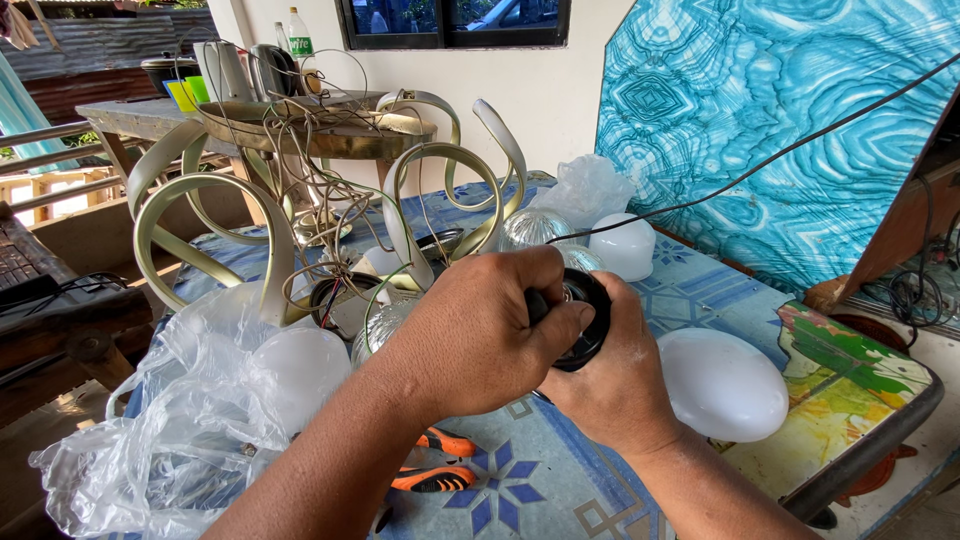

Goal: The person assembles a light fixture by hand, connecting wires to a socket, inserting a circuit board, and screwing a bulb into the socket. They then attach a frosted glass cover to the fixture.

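While both hands close on it, the black round lamp socket [583, 318] sits at frame centre, raised just above the desk [560, 480]. Left hand [470, 340] wraps over its near side, thumb pressed against the rim; right hand [615, 385] cups it from below and behind, fingers clenched round the body. Opposed grip like this looks meant to brace the part while one hand twists, judging by the thumb placement. What the socket joins to is hidden by the left hand.

Just right of the hands, a white frosted globe shade [722, 385] lies on the desk, apart from the right hand. Another white shade [625, 245] rests further back, near clear cut-glass shades [533, 228]. Upper left of centre stands the chandelier frame [300, 200] with curled gold arms and loose wires, probably parked there so its fittings stay in reach. Lower left, a crumpled clear plastic bag [170, 440] holds one more frosted shade. Orange-handled pliers [435, 460] lie under the left forearm, lower centre. A blue marbled panel [780, 120] leans at upper right.
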